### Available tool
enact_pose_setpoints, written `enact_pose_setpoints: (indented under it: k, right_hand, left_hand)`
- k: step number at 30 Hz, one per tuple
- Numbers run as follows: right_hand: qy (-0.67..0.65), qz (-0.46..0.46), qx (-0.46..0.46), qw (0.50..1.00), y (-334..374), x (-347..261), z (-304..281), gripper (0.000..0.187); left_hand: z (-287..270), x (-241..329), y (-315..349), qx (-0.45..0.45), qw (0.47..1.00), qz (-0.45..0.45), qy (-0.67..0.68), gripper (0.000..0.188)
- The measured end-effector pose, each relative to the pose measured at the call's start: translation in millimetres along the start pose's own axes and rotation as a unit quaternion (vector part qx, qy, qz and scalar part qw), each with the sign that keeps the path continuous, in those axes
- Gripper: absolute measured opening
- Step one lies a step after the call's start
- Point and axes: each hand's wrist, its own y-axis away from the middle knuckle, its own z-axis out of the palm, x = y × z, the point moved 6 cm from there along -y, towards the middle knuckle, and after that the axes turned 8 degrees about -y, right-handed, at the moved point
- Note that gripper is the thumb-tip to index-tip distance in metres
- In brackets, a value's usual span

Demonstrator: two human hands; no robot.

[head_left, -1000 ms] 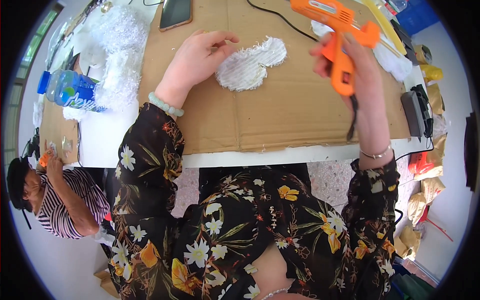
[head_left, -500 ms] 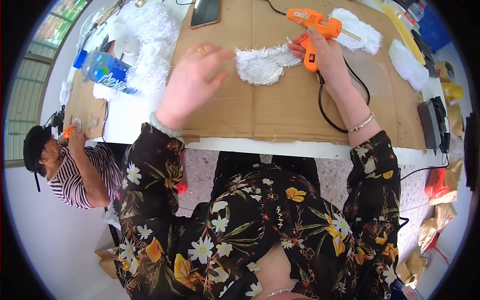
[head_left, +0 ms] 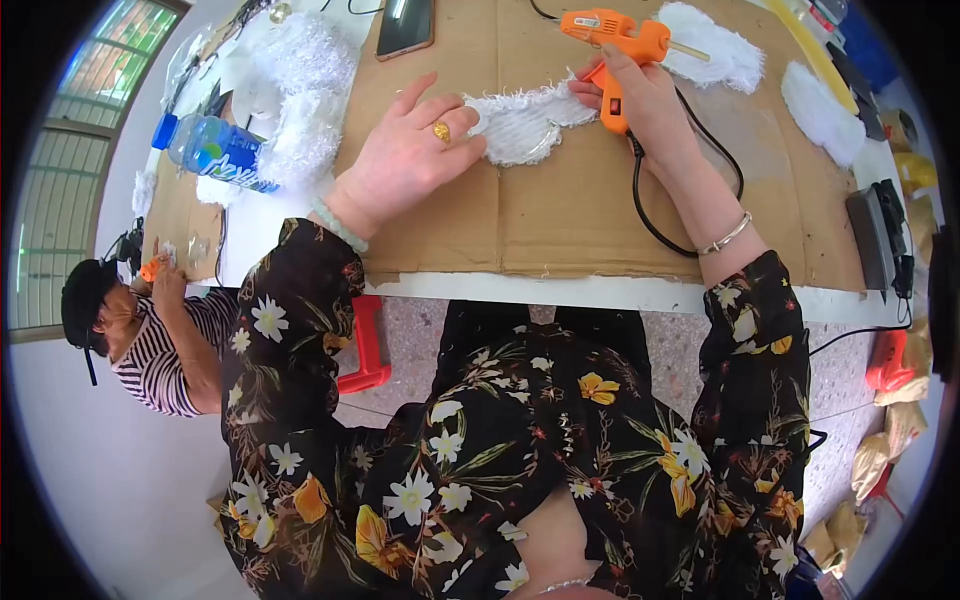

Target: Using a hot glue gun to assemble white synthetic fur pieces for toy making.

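A hot glue gun [head_left: 615, 40], orange with a pale glue stick in its back, is in the grip of my right hand [head_left: 648, 105]. Its nozzle end points to the far left, above the cardboard. A white fluffy fabric piece [head_left: 520, 138], frayed along its far edge, stretches between my hands. The fingertips of my right hand reach its right end beside the gun's handle. At its left end, the bent fingers and thumb of my left hand [head_left: 415, 155] close on the edge, while the index finger points away. A clear glossy line shows on the fabric.
Brown cardboard [head_left: 590, 220] covers the table. A phone [head_left: 406, 28], a blue-capped bottle [head_left: 215, 148] and white fluffy material [head_left: 305, 90] lie to the left. More white pieces [head_left: 822, 112] are at right. The gun's black cable [head_left: 640, 200] loops near my right wrist. A co-worker [head_left: 150, 330] sits far left.
My left hand has moved right onto the fabric's left end. My right hand and the glue gun have shifted slightly left and away.
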Motion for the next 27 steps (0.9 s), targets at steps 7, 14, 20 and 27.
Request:
enact_pose_setpoints:
  k: [7, 14, 20, 27]
  right_hand:
    - [0.001, 0.007, -0.002, 1.0, 0.1, 4.9, -1.3, 0.04]
    - [0.001, 0.011, -0.005, 1.0, 2.7, 6.7, -0.4, 0.039]
    - [0.007, 0.011, -0.01, 1.0, 0.4, 7.5, 2.8, 0.038]
    - [0.006, 0.018, -0.01, 1.0, 1.1, 6.7, 4.7, 0.036]
  left_hand:
    - [10.3, -13.9, -7.9, -0.002, 0.983, -0.107, 0.149, 0.012]
    - [26.8, -14.5, -8.5, -0.018, 0.96, -0.17, 0.222, 0.019]
    - [29.7, -16.4, -9.2, -0.009, 0.951, -0.241, 0.194, 0.029]
    - [21.5, -36.9, 6.2, 0.114, 0.853, -0.377, 0.343, 0.033]
